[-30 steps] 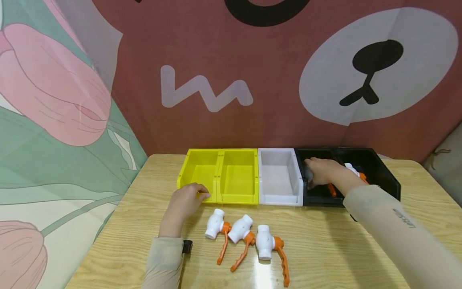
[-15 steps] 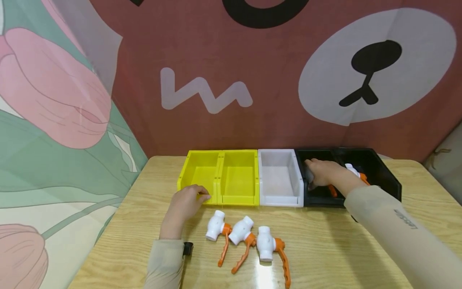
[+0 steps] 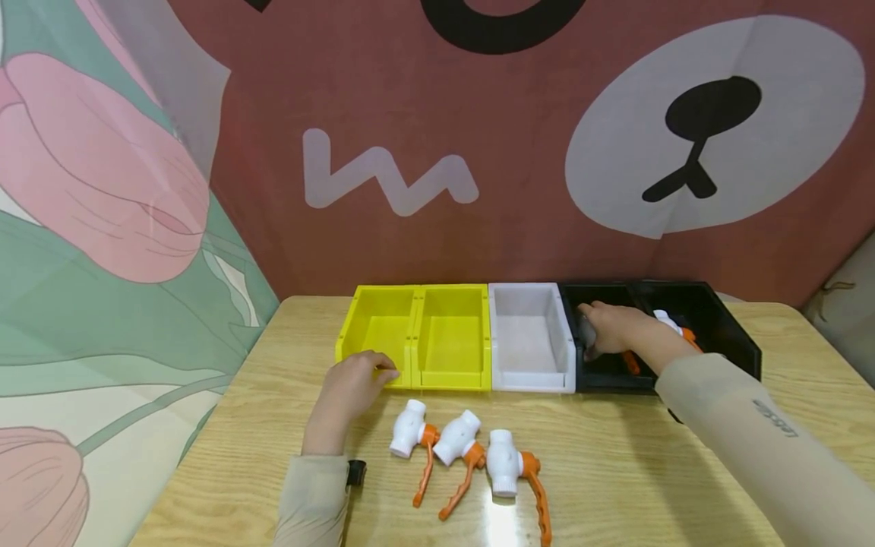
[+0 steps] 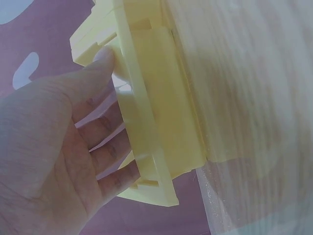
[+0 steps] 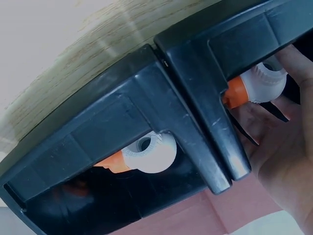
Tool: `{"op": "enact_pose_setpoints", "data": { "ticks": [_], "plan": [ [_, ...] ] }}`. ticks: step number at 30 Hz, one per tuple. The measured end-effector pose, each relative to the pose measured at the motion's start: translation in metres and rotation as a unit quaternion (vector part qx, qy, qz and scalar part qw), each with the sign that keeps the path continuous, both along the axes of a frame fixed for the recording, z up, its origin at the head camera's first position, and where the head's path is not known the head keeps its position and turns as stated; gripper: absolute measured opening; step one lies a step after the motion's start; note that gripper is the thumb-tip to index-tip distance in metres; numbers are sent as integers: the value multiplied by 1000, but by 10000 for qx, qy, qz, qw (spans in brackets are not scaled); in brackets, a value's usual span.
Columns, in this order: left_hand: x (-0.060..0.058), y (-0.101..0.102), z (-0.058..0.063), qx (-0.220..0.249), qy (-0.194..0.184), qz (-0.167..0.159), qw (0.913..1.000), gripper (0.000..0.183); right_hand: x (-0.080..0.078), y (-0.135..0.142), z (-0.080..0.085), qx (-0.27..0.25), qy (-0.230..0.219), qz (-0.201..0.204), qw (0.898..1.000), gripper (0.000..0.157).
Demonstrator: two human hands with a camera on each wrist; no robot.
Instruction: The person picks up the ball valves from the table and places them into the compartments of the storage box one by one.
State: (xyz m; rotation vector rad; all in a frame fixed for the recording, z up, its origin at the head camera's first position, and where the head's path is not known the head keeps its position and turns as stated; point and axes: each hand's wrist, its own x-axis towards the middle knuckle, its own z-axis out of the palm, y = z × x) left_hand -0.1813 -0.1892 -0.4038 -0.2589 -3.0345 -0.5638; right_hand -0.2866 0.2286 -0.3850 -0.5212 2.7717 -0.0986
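Note:
My right hand reaches down into the left black bin. Its thumb and fingers grip a white ball valve whose orange lever sticks out below the palm in the head view. My left hand rests at the front of the leftmost yellow bin; in the left wrist view the thumb touches the rim and loosely straight fingers reach behind the front wall. Between the arms, three white ball valves with orange levers lie in a row: left, middle and right.
A second yellow bin and a white bin stand between the hands, side by side with the others. The right black bin holds another ball valve. A printed cloth hangs behind the wooden table.

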Motion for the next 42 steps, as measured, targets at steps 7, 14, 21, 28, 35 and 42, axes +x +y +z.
{"op": "enact_pose_setpoints", "data": {
  "ticks": [7, 14, 21, 28, 35, 42],
  "plan": [
    [-1, 0, 1, 11, 7, -28, 10000, 16, 0, 3, 1, 0, 118, 37, 9999, 95],
    [-2, 0, 1, 1, 13, -1, 10000, 16, 1, 3, 0, 67, 328, 105, 9994, 91],
    [-1, 0, 0, -24, -16, -5, 10000, 17, 5, 6, 2, -101, 528, 163, 9984, 84],
    [-1, 0, 0, -6, -44, -30, 10000, 17, 16, 8, 7, -221, 911, 345, 9950, 61],
    [0, 0, 0, 12, -62, 30, 10000, 18, 29, 4, 11, -93, 1507, 253, 9882, 42],
    [0, -1, 0, 33, -78, 43, 10000, 17, 41, 2, 14, -386, 2372, 399, 9699, 33]
  ]
}}
